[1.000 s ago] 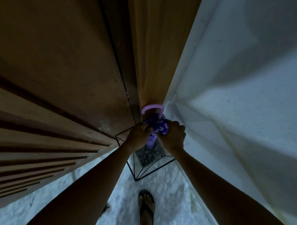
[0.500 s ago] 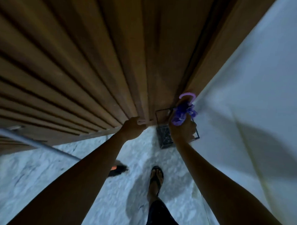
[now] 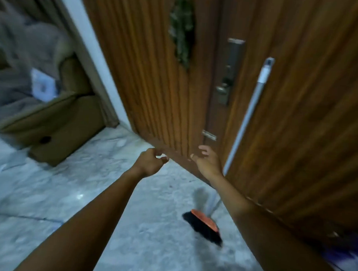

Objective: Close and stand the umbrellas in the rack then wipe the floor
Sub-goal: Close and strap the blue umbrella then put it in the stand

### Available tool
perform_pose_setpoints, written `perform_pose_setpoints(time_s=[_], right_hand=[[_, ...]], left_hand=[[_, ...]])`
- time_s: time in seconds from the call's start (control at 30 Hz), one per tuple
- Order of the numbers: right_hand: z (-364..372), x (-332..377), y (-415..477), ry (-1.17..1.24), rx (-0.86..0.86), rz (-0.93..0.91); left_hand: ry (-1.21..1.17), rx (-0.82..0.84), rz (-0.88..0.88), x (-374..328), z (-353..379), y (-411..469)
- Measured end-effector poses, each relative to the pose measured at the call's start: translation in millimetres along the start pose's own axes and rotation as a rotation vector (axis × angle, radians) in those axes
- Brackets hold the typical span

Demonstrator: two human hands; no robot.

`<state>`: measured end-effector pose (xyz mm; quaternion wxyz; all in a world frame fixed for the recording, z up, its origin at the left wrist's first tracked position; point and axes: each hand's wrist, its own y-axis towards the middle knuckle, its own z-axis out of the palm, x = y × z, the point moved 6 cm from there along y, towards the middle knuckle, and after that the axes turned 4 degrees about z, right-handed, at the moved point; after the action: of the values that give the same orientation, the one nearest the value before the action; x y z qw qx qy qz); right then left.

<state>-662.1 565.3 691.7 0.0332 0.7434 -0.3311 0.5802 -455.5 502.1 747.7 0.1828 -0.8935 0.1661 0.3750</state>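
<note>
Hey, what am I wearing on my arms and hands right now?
Nothing visible. Both arms are bare with no sleeves in view, and the left hand and right hand show no gloves, watch or bracelet. Rings are too blurred to tell.

A long-handled brush (image 3: 246, 117) leans tilted against the wooden door (image 3: 297, 99), silvery pole uppermost, its orange head with black bristles resting on the pale, marbled floor (image 3: 70, 192).
</note>
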Motion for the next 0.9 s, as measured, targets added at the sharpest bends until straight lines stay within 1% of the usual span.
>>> perform_pose_setpoints(time_s=[0.1, 0.2, 0.37, 0.47, 0.6, 0.77, 0.9], right_hand=[[126, 46, -39, -0.064, 0.174, -0.124], [238, 79, -83, -0.177, 0.331, -0.208], [390, 122, -153, -0.328, 0.573, -0.321], [463, 136, -187, -0.392, 0.697, -0.355], [543, 144, -215, -0.442, 0.808, -0.383], [653, 142, -216, -0.528, 0.939, -0.403], [751, 127, -193, -0.627, 1.037, -0.35]], left_hand=[[-0.029, -0.117, -0.099, 88, -95, -55], [-0.057, -0.265, -0.18, 165, -176, -118], [-0.105, -0.469, -0.341, 272, -268, -210], [-0.14, -0.563, -0.409, 323, -298, -249], [-0.205, -0.639, -0.502, 380, -324, -276], [-0.289, -0.698, -0.616, 463, -350, -273], [-0.395, -0.728, -0.74, 541, -357, -253]])
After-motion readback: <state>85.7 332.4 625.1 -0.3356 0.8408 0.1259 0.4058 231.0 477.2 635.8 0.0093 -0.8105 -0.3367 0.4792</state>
